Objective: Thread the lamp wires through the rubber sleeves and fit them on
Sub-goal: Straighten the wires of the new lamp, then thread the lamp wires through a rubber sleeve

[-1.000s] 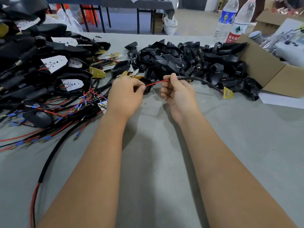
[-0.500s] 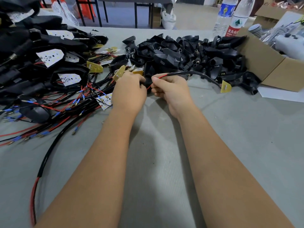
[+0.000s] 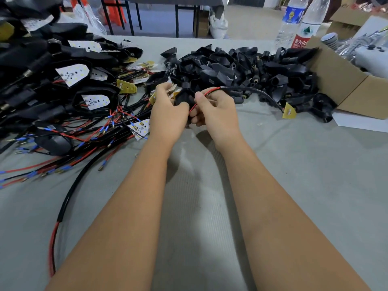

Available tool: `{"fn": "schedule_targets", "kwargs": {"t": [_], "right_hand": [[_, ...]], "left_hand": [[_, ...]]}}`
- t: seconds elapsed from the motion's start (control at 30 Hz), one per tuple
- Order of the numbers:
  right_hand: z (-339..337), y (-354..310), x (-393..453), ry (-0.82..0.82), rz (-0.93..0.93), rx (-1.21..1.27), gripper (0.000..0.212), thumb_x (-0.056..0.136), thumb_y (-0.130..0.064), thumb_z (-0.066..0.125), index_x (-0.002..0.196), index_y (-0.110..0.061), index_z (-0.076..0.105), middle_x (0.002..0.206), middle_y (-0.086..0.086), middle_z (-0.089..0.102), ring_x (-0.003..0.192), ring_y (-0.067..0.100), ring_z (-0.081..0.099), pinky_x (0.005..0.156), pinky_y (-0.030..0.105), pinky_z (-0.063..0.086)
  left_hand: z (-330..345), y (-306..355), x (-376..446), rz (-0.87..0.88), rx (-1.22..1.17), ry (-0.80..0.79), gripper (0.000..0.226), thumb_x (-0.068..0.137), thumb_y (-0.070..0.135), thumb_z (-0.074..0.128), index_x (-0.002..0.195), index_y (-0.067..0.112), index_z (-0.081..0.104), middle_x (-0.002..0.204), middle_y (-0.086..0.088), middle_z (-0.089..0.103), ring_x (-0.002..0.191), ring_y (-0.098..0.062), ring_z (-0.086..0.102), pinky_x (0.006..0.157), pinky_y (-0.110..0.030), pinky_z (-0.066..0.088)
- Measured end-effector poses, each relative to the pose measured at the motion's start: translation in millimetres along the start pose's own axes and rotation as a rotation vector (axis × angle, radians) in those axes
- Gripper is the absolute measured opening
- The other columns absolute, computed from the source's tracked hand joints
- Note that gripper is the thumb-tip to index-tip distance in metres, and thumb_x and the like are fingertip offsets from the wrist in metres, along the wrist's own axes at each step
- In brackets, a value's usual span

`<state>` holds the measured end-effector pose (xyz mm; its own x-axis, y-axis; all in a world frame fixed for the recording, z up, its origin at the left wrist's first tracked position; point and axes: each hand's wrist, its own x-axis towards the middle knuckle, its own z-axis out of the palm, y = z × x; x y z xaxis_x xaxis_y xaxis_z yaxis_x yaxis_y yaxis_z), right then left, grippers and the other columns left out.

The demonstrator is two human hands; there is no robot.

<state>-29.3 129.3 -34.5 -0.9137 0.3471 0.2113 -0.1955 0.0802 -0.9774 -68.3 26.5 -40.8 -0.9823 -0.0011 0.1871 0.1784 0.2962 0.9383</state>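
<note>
My left hand (image 3: 168, 114) grips a black rubber sleeve (image 3: 183, 97) just in front of the pile of loose black sleeves (image 3: 241, 70). My right hand (image 3: 214, 110) pinches the red lamp wire (image 3: 206, 93) right beside the sleeve. The red wire runs down between my two hands toward the sleeve; whether it enters the sleeve is hidden by my fingers. Its black-sheathed part (image 3: 252, 90) arcs to the right and ends at a small yellow LED board (image 3: 289, 111) lying on the table.
A heap of lamp housings with white LED boards (image 3: 72, 75) and red, black and blue-tipped wires (image 3: 100, 133) fills the left. A cardboard box (image 3: 344, 80) and two water bottles (image 3: 302, 22) stand at the right. A long black-and-red cable (image 3: 63, 206) lies near my left forearm on the grey table (image 3: 294, 175).
My two hands have come together. The right hand slid left along the red wire until it met the sleeve in the left hand, so less red wire shows between them.
</note>
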Motion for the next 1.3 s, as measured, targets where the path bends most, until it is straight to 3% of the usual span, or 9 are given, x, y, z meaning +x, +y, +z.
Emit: {"fn": "schedule_targets", "kwargs": {"t": [0.1, 0.27, 0.37, 0.53, 0.77, 0.97, 1.17, 1.3], "right_hand": [[5.3, -4.1, -2.3, 0.041, -0.004, 0.037, 0.019, 0.102, -0.018, 0.048, 0.083, -0.014, 0.051, 0.063, 0.01, 0.063, 0.051, 0.017, 0.058, 0.051, 0.027, 0.048], [4.5, -6.2, -1.5, 0.07, 0.026, 0.127, 0.027, 0.104, -0.019, 0.042, 0.078, -0.013, 0.047, 0.052, 0.005, 0.059, 0.041, 0.014, 0.046, 0.045, 0.024, 0.039], [5.2, -6.8, -0.6, 0.093, 0.035, 0.216, 0.024, 0.103, -0.012, 0.044, 0.08, -0.011, 0.052, 0.05, 0.002, 0.06, 0.038, 0.011, 0.043, 0.042, 0.02, 0.035], [4.6, -6.5, 1.4, 0.15, 0.03, 0.266, 0.017, 0.098, -0.001, 0.05, 0.084, -0.008, 0.056, 0.065, 0.009, 0.064, 0.048, 0.01, 0.062, 0.049, 0.02, 0.049], [-0.8, -3.0, 5.2, 0.212, 0.063, 0.377, 0.017, 0.09, 0.012, 0.057, 0.083, -0.003, 0.061, 0.07, 0.01, 0.065, 0.064, 0.015, 0.07, 0.067, 0.024, 0.059], [2.0, -4.2, 2.8, 0.18, 0.067, 0.513, 0.014, 0.089, 0.013, 0.058, 0.086, 0.0, 0.06, 0.075, 0.014, 0.066, 0.067, 0.017, 0.071, 0.068, 0.024, 0.058], [1.2, -5.3, 2.2, 0.15, 0.111, 0.606, 0.013, 0.091, 0.01, 0.057, 0.087, -0.003, 0.059, 0.075, 0.013, 0.067, 0.064, 0.017, 0.071, 0.065, 0.025, 0.058], [0.8, -4.5, 2.6, 0.105, 0.139, 0.535, 0.015, 0.089, 0.01, 0.059, 0.09, -0.005, 0.056, 0.071, 0.01, 0.067, 0.059, 0.016, 0.069, 0.061, 0.025, 0.058]], "left_hand": [[-4.4, -1.2, 3.7, -0.075, -0.181, 0.051, 0.06, 0.077, 0.011, 0.047, 0.132, 0.033, 0.041, 0.108, 0.002, 0.064, 0.08, -0.016, 0.058, 0.074, -0.038, 0.05], [-11.3, -3.3, 1.3, -0.049, -0.295, 0.057, 0.07, 0.072, 0.007, 0.052, 0.125, 0.048, 0.034, 0.102, -0.003, 0.065, 0.069, -0.014, 0.059, 0.057, -0.029, 0.049], [-9.6, -7.3, 3.2, -0.011, -0.316, -0.008, 0.062, 0.073, 0.0, 0.064, 0.115, 0.04, 0.04, 0.091, -0.01, 0.064, 0.066, -0.015, 0.06, 0.057, -0.027, 0.05], [-3.6, -6.3, 5.7, -0.081, -0.43, -0.047, 0.041, 0.084, -0.005, 0.064, 0.094, 0.027, 0.041, 0.094, -0.014, 0.056, 0.07, -0.017, 0.064, 0.058, -0.023, 0.055], [-4.9, 0.4, 7.6, -0.19, -0.596, -0.039, 0.03, 0.088, -0.006, 0.06, 0.102, 0.017, 0.048, 0.1, -0.011, 0.061, 0.072, -0.02, 0.074, 0.066, -0.025, 0.059], [-2.2, 4.0, 6.2, -0.257, -0.734, -0.105, 0.016, 0.097, 0.007, 0.048, 0.105, 0.011, 0.061, 0.098, -0.016, 0.068, 0.073, -0.021, 0.072, 0.069, -0.028, 0.058], [1.7, 4.3, 3.6, -0.221, -0.718, -0.153, 0.014, 0.1, 0.017, 0.048, 0.094, 0.015, 0.061, 0.076, 0.001, 0.07, 0.075, -0.015, 0.07, 0.078, -0.03, 0.058], [-0.4, 4.9, 4.0, -0.251, -0.884, -0.147, 0.009, 0.099, 0.018, 0.055, 0.094, 0.015, 0.063, 0.092, -0.005, 0.072, 0.081, -0.015, 0.07, 0.076, -0.027, 0.057]]}}
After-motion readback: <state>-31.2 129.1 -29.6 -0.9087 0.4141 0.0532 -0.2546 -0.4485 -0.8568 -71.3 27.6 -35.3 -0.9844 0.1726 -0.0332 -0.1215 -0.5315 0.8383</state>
